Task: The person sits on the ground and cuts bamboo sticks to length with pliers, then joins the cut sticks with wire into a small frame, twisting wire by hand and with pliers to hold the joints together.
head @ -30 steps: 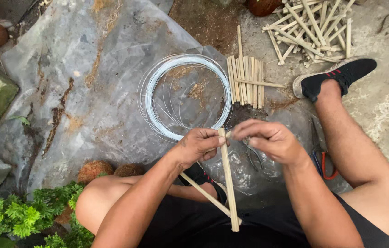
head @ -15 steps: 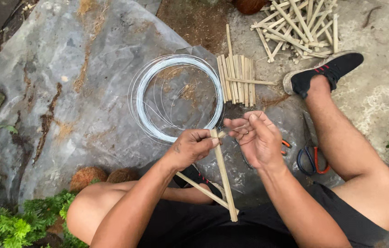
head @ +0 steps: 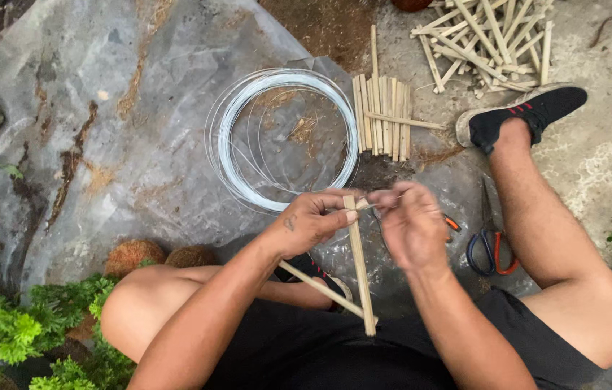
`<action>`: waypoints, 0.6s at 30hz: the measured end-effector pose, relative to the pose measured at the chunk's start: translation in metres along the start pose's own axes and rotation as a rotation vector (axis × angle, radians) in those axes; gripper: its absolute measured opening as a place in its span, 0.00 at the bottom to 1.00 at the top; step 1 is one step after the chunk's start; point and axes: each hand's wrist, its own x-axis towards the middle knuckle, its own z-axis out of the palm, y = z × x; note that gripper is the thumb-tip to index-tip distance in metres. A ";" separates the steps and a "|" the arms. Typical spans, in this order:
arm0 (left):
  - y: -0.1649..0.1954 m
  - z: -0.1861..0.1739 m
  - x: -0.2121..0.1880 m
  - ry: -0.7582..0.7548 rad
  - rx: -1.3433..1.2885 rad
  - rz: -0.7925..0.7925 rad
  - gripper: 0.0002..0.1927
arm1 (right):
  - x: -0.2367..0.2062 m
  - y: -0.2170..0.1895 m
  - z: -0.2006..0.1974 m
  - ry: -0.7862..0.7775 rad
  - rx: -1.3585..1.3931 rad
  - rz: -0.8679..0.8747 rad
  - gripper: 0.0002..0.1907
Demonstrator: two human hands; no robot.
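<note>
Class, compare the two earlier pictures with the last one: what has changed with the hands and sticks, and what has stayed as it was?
Little has changed. The right hand has closed in toward the top of the bamboo sticks, fingers curled at the joint. The left hand still pinches the sticks at the same spot; nothing was let go. The wire coil, the row of cut sticks and the scissors lie where they were.

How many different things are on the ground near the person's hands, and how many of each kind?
Coil of white wire: 1
Row of flat bamboo slats: 1
Loose heap of bamboo sticks: 1
Scissors: 1
Black shoe: 1
Total: 5
</note>
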 end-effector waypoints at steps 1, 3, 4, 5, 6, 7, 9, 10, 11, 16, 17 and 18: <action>0.002 -0.002 -0.001 -0.008 0.056 0.058 0.14 | 0.002 -0.004 -0.002 -0.025 0.019 -0.033 0.09; 0.004 -0.004 -0.007 -0.027 0.184 0.239 0.14 | -0.003 -0.015 -0.002 0.014 -0.003 -0.040 0.11; 0.005 -0.004 -0.012 -0.040 0.259 0.361 0.14 | -0.006 -0.017 -0.002 0.033 -0.011 -0.040 0.12; 0.006 -0.004 -0.017 -0.054 0.334 0.477 0.14 | -0.011 -0.015 0.000 0.052 -0.174 0.001 0.11; 0.006 -0.004 -0.021 -0.037 0.356 0.312 0.14 | -0.018 -0.012 0.003 0.072 -0.340 0.041 0.11; 0.007 -0.003 -0.024 -0.027 0.376 0.149 0.15 | -0.023 -0.009 0.005 0.091 -0.508 0.080 0.10; 0.009 -0.002 -0.028 -0.031 0.401 -0.026 0.16 | -0.028 0.000 0.007 -0.012 -0.683 0.202 0.17; 0.009 0.000 -0.029 -0.043 0.411 -0.038 0.16 | -0.029 0.003 0.008 -0.063 -0.769 0.262 0.21; 0.010 0.000 -0.030 -0.054 0.422 -0.052 0.16 | -0.028 0.005 0.008 -0.095 -0.737 0.334 0.19; 0.004 0.003 -0.031 -0.103 0.324 -0.033 0.17 | -0.027 -0.004 0.006 -0.133 -0.566 0.554 0.17; 0.002 0.003 -0.029 -0.100 0.251 0.017 0.16 | -0.031 -0.007 0.006 -0.153 -0.579 0.496 0.19; 0.001 0.003 -0.028 -0.085 0.273 0.013 0.16 | -0.035 -0.009 0.007 -0.179 -0.591 0.442 0.20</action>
